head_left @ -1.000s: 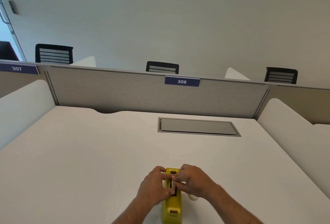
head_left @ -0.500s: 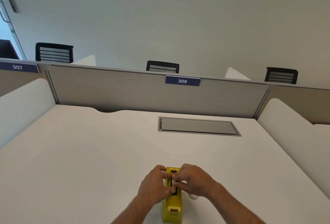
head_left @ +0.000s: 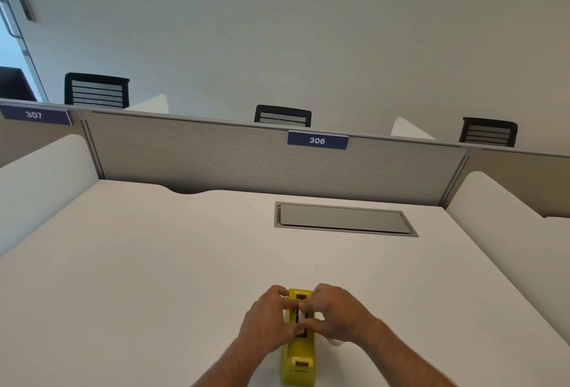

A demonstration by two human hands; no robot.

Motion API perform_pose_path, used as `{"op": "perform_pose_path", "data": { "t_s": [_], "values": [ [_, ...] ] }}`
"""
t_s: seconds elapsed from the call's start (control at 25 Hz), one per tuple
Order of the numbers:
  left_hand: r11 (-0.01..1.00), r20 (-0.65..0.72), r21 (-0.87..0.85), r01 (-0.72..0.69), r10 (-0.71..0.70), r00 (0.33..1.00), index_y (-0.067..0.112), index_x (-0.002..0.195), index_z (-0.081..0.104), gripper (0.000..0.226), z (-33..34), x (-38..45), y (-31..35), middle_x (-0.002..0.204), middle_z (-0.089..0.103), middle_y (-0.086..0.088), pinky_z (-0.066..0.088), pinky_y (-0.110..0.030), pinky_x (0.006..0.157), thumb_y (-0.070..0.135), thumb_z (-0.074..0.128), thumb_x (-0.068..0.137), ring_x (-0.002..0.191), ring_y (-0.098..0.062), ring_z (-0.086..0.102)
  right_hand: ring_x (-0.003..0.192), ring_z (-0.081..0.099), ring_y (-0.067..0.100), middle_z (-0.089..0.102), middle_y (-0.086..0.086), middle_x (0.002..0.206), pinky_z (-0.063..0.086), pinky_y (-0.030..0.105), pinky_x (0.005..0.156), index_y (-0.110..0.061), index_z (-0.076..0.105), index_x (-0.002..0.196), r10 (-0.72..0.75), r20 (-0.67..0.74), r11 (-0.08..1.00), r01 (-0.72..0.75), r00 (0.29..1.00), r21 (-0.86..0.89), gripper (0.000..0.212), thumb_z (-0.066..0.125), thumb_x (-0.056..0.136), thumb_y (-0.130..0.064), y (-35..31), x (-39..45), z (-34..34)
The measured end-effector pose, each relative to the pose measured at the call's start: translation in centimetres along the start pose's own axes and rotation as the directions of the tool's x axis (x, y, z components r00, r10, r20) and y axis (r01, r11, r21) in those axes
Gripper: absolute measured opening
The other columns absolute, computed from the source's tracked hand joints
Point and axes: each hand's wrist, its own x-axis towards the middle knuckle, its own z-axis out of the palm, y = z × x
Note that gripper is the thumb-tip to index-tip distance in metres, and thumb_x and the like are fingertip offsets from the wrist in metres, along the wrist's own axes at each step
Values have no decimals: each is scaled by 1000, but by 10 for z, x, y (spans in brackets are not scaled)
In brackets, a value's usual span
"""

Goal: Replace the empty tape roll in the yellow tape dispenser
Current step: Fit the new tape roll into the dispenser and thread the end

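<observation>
The left hand [head_left: 267, 320] and right hand [head_left: 336, 314] meet over the yellow tape dispenser [head_left: 298, 359] on the near bench [head_left: 138, 263], fingers pinched at its slot. They hide what they hold. A pale bit [head_left: 335, 342] peeks out by the right wrist. Far signs read 306 [head_left: 317, 140] and 307 [head_left: 34, 114].

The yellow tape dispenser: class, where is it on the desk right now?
In the head view, the yellow tape dispenser sits at the desk's near edge, between the left hand and right hand.

Bare left hand [head_left: 267, 318] and bare right hand [head_left: 335, 312] meeting fingertip to fingertip, fingers curling inward, both forearms angling in from below
</observation>
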Motion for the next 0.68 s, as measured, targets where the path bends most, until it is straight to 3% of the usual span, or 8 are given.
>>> {"op": "perform_pose_path", "data": {
  "t_s": [0.48, 0.68],
  "values": [
    [1000, -21, 15, -10, 11, 1000, 42, 130, 59, 50, 2, 0, 0, 146, 43, 12, 44, -33, 103, 52, 69, 81, 128, -13, 46, 78, 58, 16, 70, 1, 80, 47, 31, 60, -27, 70, 94, -33, -122, 999, 36, 992, 19, 37, 38, 95, -45, 0, -2, 11],
    [1000, -14, 18, -5, 5, 1000, 45, 126, 60, 50, 1, 1, -1, 144, 44, 13, 46, -32, 102, 50, 73, 78, 127, -13, 47, 79, 55, 12, 71, -1, 83, 49, 34, 70, -26, 72, 95, 94, -111, 982, -75, 989, 172, 37, 42, 95, -47, 0, 0, 9]
  ]
}}
